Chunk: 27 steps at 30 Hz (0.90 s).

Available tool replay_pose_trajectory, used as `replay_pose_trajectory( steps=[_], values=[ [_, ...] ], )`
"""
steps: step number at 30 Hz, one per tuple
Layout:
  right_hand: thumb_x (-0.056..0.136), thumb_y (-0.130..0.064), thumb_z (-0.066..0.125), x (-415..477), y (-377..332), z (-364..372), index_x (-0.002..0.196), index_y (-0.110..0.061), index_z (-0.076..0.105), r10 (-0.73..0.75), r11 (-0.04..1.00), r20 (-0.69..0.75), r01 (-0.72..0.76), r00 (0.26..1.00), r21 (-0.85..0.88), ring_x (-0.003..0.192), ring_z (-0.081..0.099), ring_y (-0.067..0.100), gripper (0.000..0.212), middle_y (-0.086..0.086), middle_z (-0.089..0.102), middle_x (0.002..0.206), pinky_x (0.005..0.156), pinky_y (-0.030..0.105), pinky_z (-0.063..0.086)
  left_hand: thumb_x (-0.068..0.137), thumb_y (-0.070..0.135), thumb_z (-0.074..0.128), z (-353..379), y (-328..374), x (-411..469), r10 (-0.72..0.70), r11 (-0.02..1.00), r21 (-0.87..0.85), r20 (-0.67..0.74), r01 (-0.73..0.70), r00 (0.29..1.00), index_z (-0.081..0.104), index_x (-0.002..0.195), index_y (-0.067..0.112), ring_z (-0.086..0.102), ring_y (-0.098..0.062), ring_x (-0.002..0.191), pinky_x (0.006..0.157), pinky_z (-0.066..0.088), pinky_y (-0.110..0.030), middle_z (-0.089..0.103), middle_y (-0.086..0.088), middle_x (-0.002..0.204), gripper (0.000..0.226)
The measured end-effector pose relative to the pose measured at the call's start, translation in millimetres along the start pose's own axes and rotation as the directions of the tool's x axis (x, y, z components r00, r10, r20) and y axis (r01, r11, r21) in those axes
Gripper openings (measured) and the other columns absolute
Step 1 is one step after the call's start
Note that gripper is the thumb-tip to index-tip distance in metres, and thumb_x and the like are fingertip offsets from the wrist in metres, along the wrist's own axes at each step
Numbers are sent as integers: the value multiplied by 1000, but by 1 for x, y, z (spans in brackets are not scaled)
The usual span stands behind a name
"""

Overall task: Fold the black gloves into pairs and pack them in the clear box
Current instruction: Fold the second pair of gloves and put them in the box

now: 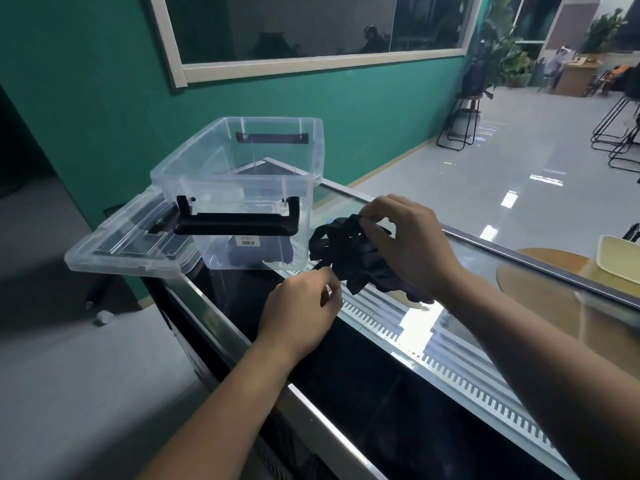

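A crumpled heap of black gloves (349, 254) lies on the glass counter top (450, 327), just right of the clear box (239, 188). My right hand (405, 240) is on top of the heap, its fingers pinching a fold of glove at the upper edge. My left hand (304, 313) is at the heap's lower left, thumb and fingers pinching a glove tip. The box stands open with a black handle on its front wall; something dark shows at its bottom through the wall, and I cannot tell whether it lies inside.
The box's clear lid (128, 244) lies to its left, overhanging the counter's corner. A cream tray (616, 258) on a round wooden board (540, 275) sits at the far right. A green wall is behind; open floor with stools lies beyond.
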State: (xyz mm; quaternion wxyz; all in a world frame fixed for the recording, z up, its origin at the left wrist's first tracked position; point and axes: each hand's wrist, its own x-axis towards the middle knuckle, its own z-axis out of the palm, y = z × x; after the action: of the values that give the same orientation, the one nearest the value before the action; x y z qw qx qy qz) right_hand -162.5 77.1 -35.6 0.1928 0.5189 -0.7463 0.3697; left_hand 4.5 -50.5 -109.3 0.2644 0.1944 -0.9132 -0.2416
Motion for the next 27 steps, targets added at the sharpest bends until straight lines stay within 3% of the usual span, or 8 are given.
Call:
replay_pose_trajectory(
  steps=[5, 12, 20, 22, 27],
  values=[
    [100, -19, 70, -39, -17, -22, 101, -17, 74, -99, 995, 183, 103, 978, -12, 81, 63, 20, 4, -2, 70, 91, 72, 40, 52, 99, 27, 69, -2, -3, 1, -6, 997, -80, -98, -2, 995, 70, 92, 28, 63, -15, 66, 61, 52, -32, 63, 11, 69, 7],
    [102, -24, 68, -93, -26, -36, 104, -23, 72, -180, 984, 400, 163, 899, 76, 85, 63, 13, 4, -12, 68, 92, 76, 37, 54, 99, 24, 72, -5, -1, -1, -43, 990, -138, -201, 16, 979, 69, 86, 25, 55, -5, 61, 58, 41, -26, 51, 15, 58, 14],
    [98, -22, 68, -113, -42, -38, 103, -26, 70, -252, 966, 577, 171, 777, 191, 82, 52, 0, 6, -9, 62, 97, 72, 28, 51, 92, 29, 77, -4, -3, 0, 31, 991, -128, -108, -44, 994, 72, 85, 29, 59, -8, 67, 68, 54, -35, 64, 12, 71, 9],
    [98, -27, 70, -112, -45, -40, 100, -25, 70, -257, 965, 607, 170, 752, 199, 79, 53, 3, 3, -8, 60, 96, 71, 27, 50, 90, 34, 78, -2, -5, 2, 62, 991, -115, -69, -70, 996, 72, 84, 31, 59, -4, 72, 71, 54, -34, 64, 13, 76, 9],
    [102, -36, 68, -109, -52, -47, 94, -20, 72, -239, 962, 674, 75, 699, 263, 74, 60, 11, 19, -6, 61, 88, 67, 26, 48, 90, 38, 81, 2, -8, 1, 79, 993, -84, -57, -84, 995, 75, 84, 31, 55, 5, 77, 73, 49, -27, 61, 14, 82, 11]
  ],
)
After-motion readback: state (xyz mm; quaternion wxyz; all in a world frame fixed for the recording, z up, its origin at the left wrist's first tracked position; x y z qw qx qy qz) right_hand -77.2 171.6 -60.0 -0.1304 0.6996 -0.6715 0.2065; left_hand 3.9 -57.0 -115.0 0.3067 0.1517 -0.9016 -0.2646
